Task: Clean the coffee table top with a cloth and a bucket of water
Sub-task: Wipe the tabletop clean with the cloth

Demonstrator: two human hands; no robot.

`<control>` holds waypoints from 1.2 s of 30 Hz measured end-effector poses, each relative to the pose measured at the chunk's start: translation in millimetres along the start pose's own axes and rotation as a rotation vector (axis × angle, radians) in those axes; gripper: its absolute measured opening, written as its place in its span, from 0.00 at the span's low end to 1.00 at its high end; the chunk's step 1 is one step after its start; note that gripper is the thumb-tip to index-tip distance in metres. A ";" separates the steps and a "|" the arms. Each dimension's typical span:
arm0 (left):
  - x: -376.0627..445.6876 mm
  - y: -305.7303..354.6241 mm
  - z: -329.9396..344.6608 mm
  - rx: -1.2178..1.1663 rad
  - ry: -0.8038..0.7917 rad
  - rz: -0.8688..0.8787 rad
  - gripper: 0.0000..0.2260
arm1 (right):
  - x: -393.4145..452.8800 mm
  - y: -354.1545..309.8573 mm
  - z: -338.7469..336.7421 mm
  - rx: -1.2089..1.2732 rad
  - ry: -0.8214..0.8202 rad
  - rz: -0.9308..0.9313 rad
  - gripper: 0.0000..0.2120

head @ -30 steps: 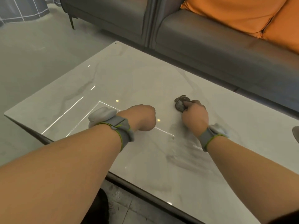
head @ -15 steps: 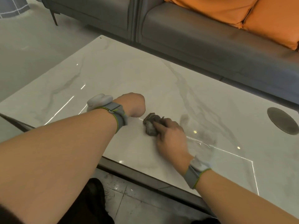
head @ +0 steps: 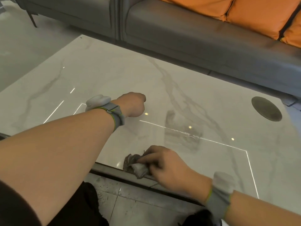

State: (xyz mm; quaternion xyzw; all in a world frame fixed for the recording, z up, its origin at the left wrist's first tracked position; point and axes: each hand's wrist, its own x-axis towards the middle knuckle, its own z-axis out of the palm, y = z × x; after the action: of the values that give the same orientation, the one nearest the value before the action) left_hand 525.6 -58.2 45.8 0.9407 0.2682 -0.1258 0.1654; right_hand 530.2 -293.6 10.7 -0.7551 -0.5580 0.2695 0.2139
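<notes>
Head view: right hand (head: 164, 167) pinches a crumpled grey cloth (head: 136, 165) against the near edge of the marble tabletop (head: 101, 75), fingers curled over it (blurred). Left hand (head: 132, 104) hovers or rests further in, clenched in a fist, holding nothing. Wet smear (head: 180, 132) on the surface between them. Dark round disc (head: 266, 108) near the far right corner. Grey sofa (head: 179, 26) beyond, orange cushions (head: 244, 7).

The cloth (head: 136, 165) is lying at the worktop's (head: 101, 75) near edge, under the right hand (head: 164, 167). The left hand (head: 133, 104) is resting farther in, and the sofa (head: 187, 33) is standing behind the far edge.
</notes>
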 end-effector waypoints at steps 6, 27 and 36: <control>14.2 -1.3 -0.5 0.007 -0.037 -0.031 0.20 | 48.9 70.3 -87.6 0.089 0.400 0.298 0.18; 18.0 9.5 -1.3 0.154 -0.023 -0.012 0.20 | 94.5 107.5 -62.2 -0.405 0.507 0.355 0.25; 6.4 19.5 2.2 0.197 -0.014 -0.020 0.18 | 20.0 60.0 -3.1 -0.483 0.400 0.177 0.26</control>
State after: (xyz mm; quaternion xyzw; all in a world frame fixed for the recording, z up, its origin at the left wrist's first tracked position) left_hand 541.2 -71.7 46.4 0.9487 0.2629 -0.1600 0.0727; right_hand 580.5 -291.6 -27.8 -0.8677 -0.4848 -0.0069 0.1096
